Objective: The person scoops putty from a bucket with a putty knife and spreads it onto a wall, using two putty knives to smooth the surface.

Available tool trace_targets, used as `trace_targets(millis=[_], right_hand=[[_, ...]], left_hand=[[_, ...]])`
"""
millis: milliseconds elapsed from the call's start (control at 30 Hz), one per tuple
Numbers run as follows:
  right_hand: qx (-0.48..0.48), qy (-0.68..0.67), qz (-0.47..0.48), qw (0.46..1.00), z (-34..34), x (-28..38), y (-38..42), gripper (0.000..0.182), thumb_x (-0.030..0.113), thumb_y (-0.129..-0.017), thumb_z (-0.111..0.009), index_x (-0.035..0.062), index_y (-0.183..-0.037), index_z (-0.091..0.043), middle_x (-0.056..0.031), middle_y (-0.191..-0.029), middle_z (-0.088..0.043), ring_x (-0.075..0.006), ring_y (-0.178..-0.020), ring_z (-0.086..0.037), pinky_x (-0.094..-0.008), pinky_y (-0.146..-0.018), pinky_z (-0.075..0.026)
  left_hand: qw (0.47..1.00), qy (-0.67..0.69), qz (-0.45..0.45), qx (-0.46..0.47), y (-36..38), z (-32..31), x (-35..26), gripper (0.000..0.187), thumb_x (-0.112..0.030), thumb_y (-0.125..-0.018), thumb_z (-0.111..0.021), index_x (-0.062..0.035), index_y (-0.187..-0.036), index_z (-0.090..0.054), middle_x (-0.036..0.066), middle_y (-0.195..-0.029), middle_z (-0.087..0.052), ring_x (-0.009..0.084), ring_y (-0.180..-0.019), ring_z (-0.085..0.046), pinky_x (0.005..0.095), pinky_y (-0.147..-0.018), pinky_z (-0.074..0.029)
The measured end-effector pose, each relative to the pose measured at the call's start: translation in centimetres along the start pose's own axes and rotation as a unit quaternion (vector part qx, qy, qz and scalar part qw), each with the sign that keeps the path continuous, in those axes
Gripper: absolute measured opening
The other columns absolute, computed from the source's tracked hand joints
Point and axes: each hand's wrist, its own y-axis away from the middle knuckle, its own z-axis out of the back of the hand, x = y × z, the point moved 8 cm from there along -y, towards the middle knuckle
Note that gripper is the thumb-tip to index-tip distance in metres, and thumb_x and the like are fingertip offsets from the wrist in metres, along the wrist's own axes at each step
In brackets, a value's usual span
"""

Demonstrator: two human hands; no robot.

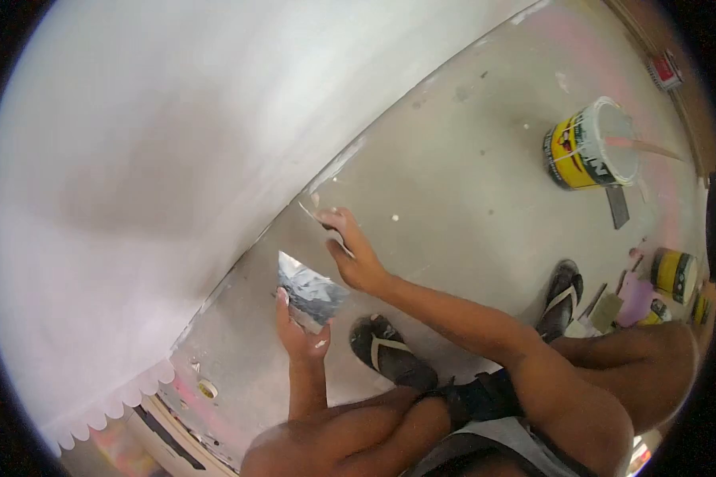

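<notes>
My left hand (pixel 304 338) is closed round a flat metal putty scraper (pixel 309 290), its broad face smeared with white and grey paste. Just above and to the right, my right hand (pixel 354 250) is closed on a thin putty blade (pixel 308 211), seen almost edge-on near the foot of the white wall (pixel 175 143). The grip end of that blade is hidden by the fingers. White smears mark the fingers of both hands. The two tools are apart.
A yellow and black paint bucket (pixel 574 151) with a stick (pixel 644 147) in it stands on the grey floor (pixel 445 183). Smaller yellow tins (pixel 674 274) and a pink sheet (pixel 635 298) lie at right. A roll of tape (pixel 207 388) is at lower left. My sandalled feet flank the floor space.
</notes>
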Motion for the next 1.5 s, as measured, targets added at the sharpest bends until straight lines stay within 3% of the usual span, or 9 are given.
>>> trace_targets(millis=[367, 500, 600, 667, 800, 933, 1033, 1200, 1500], right_hand=[[0.073, 0.128, 0.173, 0.974, 17.0, 15.8, -3.6, 0.059, -0.012, -0.077, -0.059, 0.0141, -0.129, -0.048, -0.02, -0.129, -0.047, -0.0395, -0.121, -0.047, -0.0485, -0.1, -0.041], [0.008, -0.064, 0.233, 0.97, 20.8, 28.4, -3.8, 0.044, -0.003, -0.086, -0.062, 0.0139, -0.123, -0.047, -0.0212, -0.126, -0.048, -0.0373, -0.117, -0.051, -0.0486, -0.092, -0.047], [-0.012, -0.157, 0.378, 0.912, 23.1, 35.6, -1.8, 0.047, -0.003, -0.079, -0.066, 0.0078, -0.124, -0.055, -0.0182, -0.128, -0.049, -0.0335, -0.117, -0.049, -0.0435, -0.101, -0.04], [0.143, 0.043, 0.226, 0.963, 23.9, 32.4, -1.8, 0.058, -0.006, -0.077, -0.063, 0.0097, -0.131, -0.049, -0.0204, -0.131, -0.046, -0.0363, -0.123, -0.045, -0.0461, -0.103, -0.038], [0.043, 0.055, 0.229, 0.971, 32.3, 36.6, 1.6, 0.041, -0.004, -0.084, -0.062, 0.0076, -0.122, -0.053, -0.0187, -0.126, -0.05, -0.0347, -0.115, -0.051, -0.0419, -0.101, -0.04], [0.078, -0.139, 0.33, 0.93, 35.1, 43.7, 6.4, 0.032, -0.01, -0.085, -0.055, 0.004, -0.114, -0.058, -0.0194, -0.118, -0.056, -0.0347, -0.108, -0.055, -0.0419, -0.094, -0.042], [0.137, 0.038, 0.115, 0.983, 37.5, 39.0, 5.7, 0.037, -0.004, -0.083, -0.059, 0.0106, -0.117, -0.058, -0.0212, -0.113, -0.06, -0.0333, -0.103, -0.059, -0.0428, -0.084, -0.05], [0.154, -0.194, 0.368, 0.896, 38.0, 46.2, 6.5, 0.029, 0.005, -0.084, -0.065, 0.0036, -0.113, -0.059, -0.0192, -0.114, -0.059, -0.0355, -0.109, -0.057, -0.0432, -0.089, -0.048], [0.175, 0.052, 0.247, 0.952, 36.5, 40.9, 4.7, 0.04, -0.007, -0.081, -0.061, 0.0041, -0.119, -0.056, -0.0194, -0.12, -0.055, -0.0364, -0.107, -0.054, -0.0437, -0.095, -0.043]], left_hand=[[0.795, -0.497, 0.087, 0.336, 7.9, -25.2, -4.5, 0.052, -0.024, -0.089, -0.063, 0.005, -0.13, -0.049, 0.014, -0.113, -0.064, 0.0209, -0.103, -0.064, 0.0374, -0.079, -0.057], [0.921, -0.292, 0.113, 0.232, 12.1, -35.9, -4.2, 0.048, -0.029, -0.092, -0.06, 0.0042, -0.125, -0.052, 0.012, -0.108, -0.066, 0.0203, -0.099, -0.065, 0.0393, -0.072, -0.058], [0.913, -0.373, -0.066, 0.151, 17.9, -39.6, -2.8, 0.05, -0.039, -0.092, -0.059, 0.0007, -0.121, -0.056, 0.012, -0.099, -0.066, 0.0187, -0.083, -0.068, 0.0345, -0.069, -0.058], [0.693, -0.611, -0.33, 0.194, 23.0, -37.3, -0.6, 0.045, -0.034, -0.092, -0.059, -0.0007, -0.122, -0.056, 0.012, -0.103, -0.064, 0.0192, -0.087, -0.067, 0.0351, -0.07, -0.058], [0.974, -0.144, -0.016, 0.175, 28.8, -42.0, 8.5, 0.037, -0.026, -0.091, -0.063, -0.0003, -0.118, -0.058, 0.011, -0.102, -0.066, 0.0208, -0.087, -0.067, 0.0346, -0.072, -0.055], [0.909, 0.232, 0.12, 0.325, 27.7, -40.0, 15.6, 0.038, -0.021, -0.094, -0.059, -0.0002, -0.125, -0.053, 0.011, -0.107, -0.065, 0.0207, -0.089, -0.07, 0.0368, -0.069, -0.059], [0.992, -0.038, -0.041, 0.113, 30.0, -41.0, 15.1, 0.036, -0.024, -0.095, -0.056, -0.0017, -0.123, -0.053, 0.009, -0.103, -0.066, 0.0185, -0.081, -0.071, 0.0355, -0.059, -0.06], [0.993, 0.024, 0.028, 0.116, 32.4, -41.7, 14.2, 0.04, -0.022, -0.093, -0.059, -0.0017, -0.126, -0.052, 0.009, -0.104, -0.065, 0.0174, -0.084, -0.07, 0.0326, -0.066, -0.061], [0.989, 0.076, -0.032, 0.119, 33.0, -41.3, 12.4, 0.038, -0.018, -0.093, -0.06, -0.0005, -0.126, -0.051, 0.01, -0.108, -0.064, 0.0177, -0.088, -0.068, 0.0318, -0.072, -0.059]])
